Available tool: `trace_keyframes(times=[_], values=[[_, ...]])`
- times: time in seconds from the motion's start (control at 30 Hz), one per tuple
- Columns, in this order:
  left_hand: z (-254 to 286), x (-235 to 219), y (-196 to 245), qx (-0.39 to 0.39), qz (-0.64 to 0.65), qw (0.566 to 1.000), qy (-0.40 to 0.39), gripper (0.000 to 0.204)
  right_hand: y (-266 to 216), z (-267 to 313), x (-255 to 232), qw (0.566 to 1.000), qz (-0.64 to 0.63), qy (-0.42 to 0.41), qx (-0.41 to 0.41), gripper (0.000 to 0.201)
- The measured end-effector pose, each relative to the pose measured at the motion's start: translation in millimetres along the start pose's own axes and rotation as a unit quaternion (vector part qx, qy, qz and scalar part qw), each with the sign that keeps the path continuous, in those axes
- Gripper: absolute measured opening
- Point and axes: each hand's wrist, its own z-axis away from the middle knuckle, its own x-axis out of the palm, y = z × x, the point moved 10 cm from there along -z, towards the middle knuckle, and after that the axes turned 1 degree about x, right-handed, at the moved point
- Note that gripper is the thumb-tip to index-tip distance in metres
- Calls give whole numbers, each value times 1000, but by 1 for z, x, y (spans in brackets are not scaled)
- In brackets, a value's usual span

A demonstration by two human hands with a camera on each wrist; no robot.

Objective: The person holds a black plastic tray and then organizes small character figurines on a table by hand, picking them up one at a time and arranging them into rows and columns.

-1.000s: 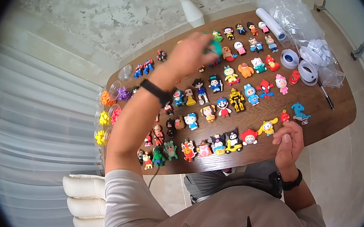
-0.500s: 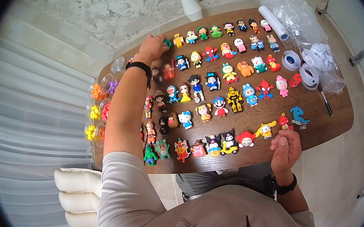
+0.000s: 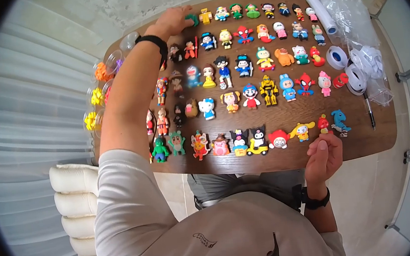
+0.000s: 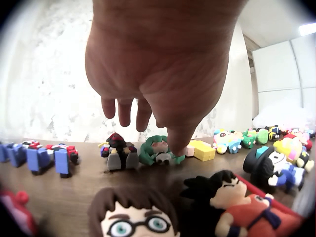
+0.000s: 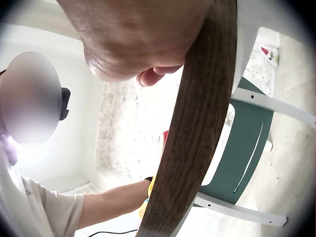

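Observation:
My left hand (image 3: 174, 22) is at the far left part of the table, by a green-haired figure (image 3: 192, 20). In the left wrist view this figure (image 4: 160, 149) lies on the wood with the thumb of my left hand (image 4: 158, 69) at its right side. The other visible fingers hang above the table, fairly straight; the index finger is partly hidden. A yellow figure (image 4: 203, 150) lies just right of the thumb. My right hand (image 3: 324, 158) stays at the near edge, loosely curled and holding nothing visible, just below a small red figure (image 3: 323, 124).
Rows of small figures cover the dark wooden table (image 3: 268, 164). Cups with coloured pieces (image 3: 97, 97) stand at the left. On the right are a white roll (image 3: 320, 13), tape rolls (image 3: 336, 58), clear plastic (image 3: 347, 3) and a pen (image 3: 371, 113). A padded chair (image 3: 75, 201) is at lower left.
My left hand has moved from above the middle rows leftward with the green-haired figure, which now lies beside the yellow one. The head view has shifted. My right hand stays near the front edge.

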Motion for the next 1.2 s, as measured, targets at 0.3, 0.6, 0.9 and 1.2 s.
trace_keyframes(times=[0.3, 0.6, 0.9, 1.2], values=[[79, -97, 59, 99, -39, 994, -19, 47, 1, -2, -2, 999, -10, 20, -25, 15], [260, -114, 139, 77, 27, 988, -131, 52, 0, -3, -2, 999, -1, 9, -33, 15], [383, -75, 128, -17, 130, 991, -35, 76, 6, -2, -3, 999, 3, 2, -36, 16], [402, -69, 129, -66, 132, 989, -32, 76, 8, -1, -2, 1000, -2, 13, -14, 15]])
